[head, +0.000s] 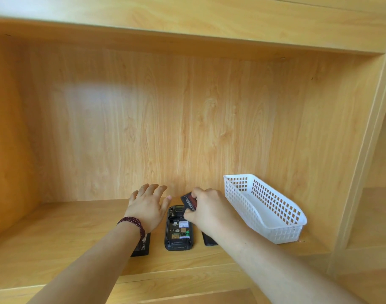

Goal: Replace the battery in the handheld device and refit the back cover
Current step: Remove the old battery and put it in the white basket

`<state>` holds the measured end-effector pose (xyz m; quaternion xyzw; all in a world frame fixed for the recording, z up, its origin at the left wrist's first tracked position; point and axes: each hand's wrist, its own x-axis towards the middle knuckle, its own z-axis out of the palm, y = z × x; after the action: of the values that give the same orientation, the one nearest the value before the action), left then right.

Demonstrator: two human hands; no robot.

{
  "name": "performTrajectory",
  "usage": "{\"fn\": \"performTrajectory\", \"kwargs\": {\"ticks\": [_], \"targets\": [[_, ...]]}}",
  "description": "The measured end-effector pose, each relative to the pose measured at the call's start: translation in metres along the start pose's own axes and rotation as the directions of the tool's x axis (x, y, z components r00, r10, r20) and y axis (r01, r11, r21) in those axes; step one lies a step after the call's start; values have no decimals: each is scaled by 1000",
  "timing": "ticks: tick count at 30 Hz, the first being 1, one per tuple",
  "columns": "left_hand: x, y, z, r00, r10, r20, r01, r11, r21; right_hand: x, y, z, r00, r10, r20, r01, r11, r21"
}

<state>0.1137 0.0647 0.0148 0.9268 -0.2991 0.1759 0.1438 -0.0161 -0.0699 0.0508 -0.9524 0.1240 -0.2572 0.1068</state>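
Your right hand (206, 208) pinches the flat black rectangular battery (189, 202) above the black handheld device (178, 229), which lies open-backed on the wooden shelf (56, 233). Your left hand (147, 204) hovers beside it, fingers spread and relaxed.

Black rectangular handheld device (178, 229), lying face down and flat on the wooden shelf, long axis running away from the viewer, directly between the two forearms and just below the right hand (206, 210). Its back is uncovered: the open battery bay shows circuit parts, a white label and a green spot. Small dark flat battery with a red band and printed text (189, 201), pinched at its right edge by the right hand and held tilted above the device's far end. Second black flat battery with white print (141, 245), lying partly under the left wrist. Dark flat back cover (208, 239), lying under the right forearm, mostly hidden.
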Motion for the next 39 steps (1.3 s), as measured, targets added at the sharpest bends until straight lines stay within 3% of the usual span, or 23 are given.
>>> {"fn": "performTrajectory", "kwargs": {"ticks": [8, 15, 23, 39], "targets": [[5, 15, 2, 999, 34, 3, -34, 999, 2, 31, 63, -89, 956, 288, -63, -272, 944, 187], [3, 18, 3, 1000, 22, 9, -23, 1000, 21, 47, 125, -88, 880, 454, 137, -456, 890, -16], [-2, 11, -4, 1000, -5, 1, 5, 999, 49, 52, 151, -42, 839, 474, 268, -473, 878, -71], [-3, 7, -3, 1000, -18, 9, 18, 997, 69, 53, 162, -14, 745, 534, 400, -372, 830, -417]]}}
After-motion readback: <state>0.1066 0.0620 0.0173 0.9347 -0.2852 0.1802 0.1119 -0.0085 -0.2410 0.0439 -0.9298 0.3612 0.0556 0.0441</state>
